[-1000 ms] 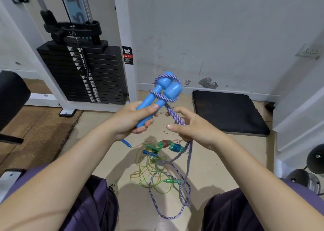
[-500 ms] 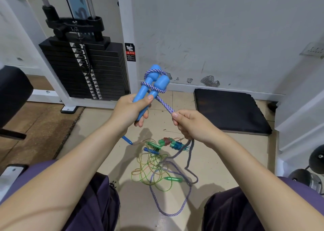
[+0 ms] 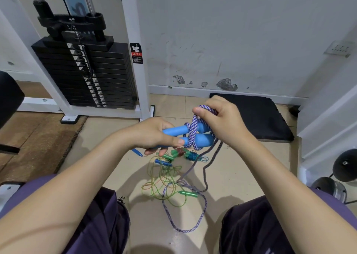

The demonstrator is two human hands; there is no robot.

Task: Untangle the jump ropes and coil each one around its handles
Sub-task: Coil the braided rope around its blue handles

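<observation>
Blue handles [image 3: 201, 133] wrapped with purple rope [image 3: 193, 132]
Your left hand [image 3: 152, 136] clamps both handles; your right hand [image 3: 222, 122] pinches the rope above them.

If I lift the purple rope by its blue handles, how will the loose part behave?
The purple rope probably hangs limp: it lies in soft curves on the floor. It may drag the green rope, since their loops overlap. The blue handles look rigid, held together by the left hand.

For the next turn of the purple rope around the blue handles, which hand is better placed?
The right hand: it already pinches the purple rope just above the blue handles, while the left hand grips those handles.
</observation>
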